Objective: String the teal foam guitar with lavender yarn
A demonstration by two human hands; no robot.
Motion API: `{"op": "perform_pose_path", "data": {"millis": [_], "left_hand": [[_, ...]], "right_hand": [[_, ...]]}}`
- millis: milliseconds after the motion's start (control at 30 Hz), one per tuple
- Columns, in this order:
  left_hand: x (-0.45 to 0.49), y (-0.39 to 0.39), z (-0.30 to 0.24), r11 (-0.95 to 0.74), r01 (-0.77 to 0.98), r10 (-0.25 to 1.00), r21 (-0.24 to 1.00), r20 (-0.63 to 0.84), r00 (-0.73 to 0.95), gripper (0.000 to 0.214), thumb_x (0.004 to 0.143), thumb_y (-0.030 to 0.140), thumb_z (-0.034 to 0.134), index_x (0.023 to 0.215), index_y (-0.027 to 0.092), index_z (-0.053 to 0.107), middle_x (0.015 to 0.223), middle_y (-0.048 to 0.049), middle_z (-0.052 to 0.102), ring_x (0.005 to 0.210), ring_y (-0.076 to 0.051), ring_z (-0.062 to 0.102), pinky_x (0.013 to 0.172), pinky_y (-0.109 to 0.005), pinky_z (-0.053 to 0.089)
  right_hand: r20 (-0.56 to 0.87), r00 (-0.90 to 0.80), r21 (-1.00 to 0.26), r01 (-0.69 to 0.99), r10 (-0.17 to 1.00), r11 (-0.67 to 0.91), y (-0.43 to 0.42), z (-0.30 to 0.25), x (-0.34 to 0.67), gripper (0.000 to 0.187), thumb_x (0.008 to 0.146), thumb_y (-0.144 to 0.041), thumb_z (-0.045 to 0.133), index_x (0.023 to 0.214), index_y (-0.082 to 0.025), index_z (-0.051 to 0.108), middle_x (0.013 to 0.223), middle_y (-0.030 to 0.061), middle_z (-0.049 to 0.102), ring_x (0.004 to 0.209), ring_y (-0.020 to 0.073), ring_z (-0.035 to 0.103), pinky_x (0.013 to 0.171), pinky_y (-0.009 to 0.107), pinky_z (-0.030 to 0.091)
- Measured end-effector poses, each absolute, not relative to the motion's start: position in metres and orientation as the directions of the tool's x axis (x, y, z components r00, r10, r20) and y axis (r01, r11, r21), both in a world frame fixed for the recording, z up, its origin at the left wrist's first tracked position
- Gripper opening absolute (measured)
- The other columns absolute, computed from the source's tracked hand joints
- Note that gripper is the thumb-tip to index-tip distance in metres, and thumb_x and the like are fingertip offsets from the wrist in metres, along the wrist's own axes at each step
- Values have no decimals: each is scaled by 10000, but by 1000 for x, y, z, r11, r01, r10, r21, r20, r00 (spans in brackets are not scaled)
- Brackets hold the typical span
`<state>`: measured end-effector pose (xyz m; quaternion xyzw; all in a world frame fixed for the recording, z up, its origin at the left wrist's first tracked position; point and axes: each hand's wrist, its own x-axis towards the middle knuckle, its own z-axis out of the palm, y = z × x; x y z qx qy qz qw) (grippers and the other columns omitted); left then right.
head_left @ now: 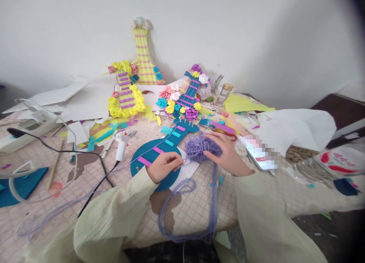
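Observation:
A teal guitar-shaped cutout [137, 152] with pink and turquoise strips across it lies on the table in front of me. My left hand [164, 165] rests over its body, thumb and fingers pinched together at a strand of purple yarn. To the right of the cutout is a tangled bundle of purple yarn [196, 146]. My right hand [226, 153] grips this bundle from the right, fingers over the top and thumb at the near side. Loose yarn loops down to the table's front edge, and one strand runs along the cutout's neck.
A white glue gun [122, 145] with a black cord stands left of the cutout. Decorated guitars, one yellow [142, 54], stand at the back. A phone [261, 153], red-handled scissors [228, 133] and a plastic jar [316, 164] are at right. Paper scraps surround them.

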<state>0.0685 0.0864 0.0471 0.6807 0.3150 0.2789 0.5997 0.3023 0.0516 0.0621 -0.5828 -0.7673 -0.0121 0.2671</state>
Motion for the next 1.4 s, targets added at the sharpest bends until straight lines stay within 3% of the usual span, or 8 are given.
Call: {"op": "perform_pose_path", "data": {"millis": [233,400,633,767,867,967,1100,1400], "left_hand": [[64,79,55,-418,204,574,885,84,814,220,810,284,477,714,138,611,608,-9,576,566,-100,502,542,-212,385],[65,73,54,-764,111,349,636,263,900,191,810,198,461,677,142,587,600,2,588,564,-92,504,631,-251,358],[66,73,47,-847,74,234,526,244,941,154,779,174,479,663,164,580,590,21,597,582,-92,516,671,-270,333],[66,73,48,-895,110,227,433,228,947,163,783,234,505,683,177,620,620,12,611,643,-117,503,730,-306,318],[67,71,51,-919,150,247,365,235,940,230,802,292,501,641,182,623,672,3,616,712,-136,500,778,-342,297],[68,67,57,-933,198,274,301,237,932,288,798,349,515,588,182,620,823,-22,608,800,-167,495,778,-361,301],[68,61,71,-904,330,390,270,207,898,278,810,352,499,643,179,638,950,-47,581,866,-199,507,767,-365,344],[98,68,70,-736,526,656,427,254,711,255,812,338,496,989,175,581,998,-81,585,933,-225,536,827,-373,419]], "right_hand": [[387,-176,-281,913,905,297,58,46,280,252,753,-333,596,997,-275,619,1082,41,581,1032,265,473,864,475,293],[496,-4,-518,801,869,299,68,44,284,106,782,-254,535,779,-213,633,918,38,631,927,204,546,855,405,369],[410,262,-821,523,874,228,77,54,294,159,753,-208,492,890,-189,570,913,45,631,845,177,585,769,343,450],[486,173,-733,615,857,291,63,65,295,345,680,-125,532,1013,-214,549,1029,40,596,907,185,550,812,358,423],[572,81,-603,717,816,351,43,67,290,184,727,-151,520,892,-205,584,849,31,589,806,172,539,767,341,431],[503,-80,-474,807,860,352,31,56,284,111,754,-255,550,839,-200,596,778,32,555,800,184,532,760,347,432],[377,-132,-332,905,917,267,35,35,283,285,711,-338,612,948,-184,577,925,78,541,931,238,507,810,391,425],[364,-208,-359,868,908,343,60,43,282,133,674,-114,532,785,-187,548,808,42,541,831,200,493,762,341,414]]}}
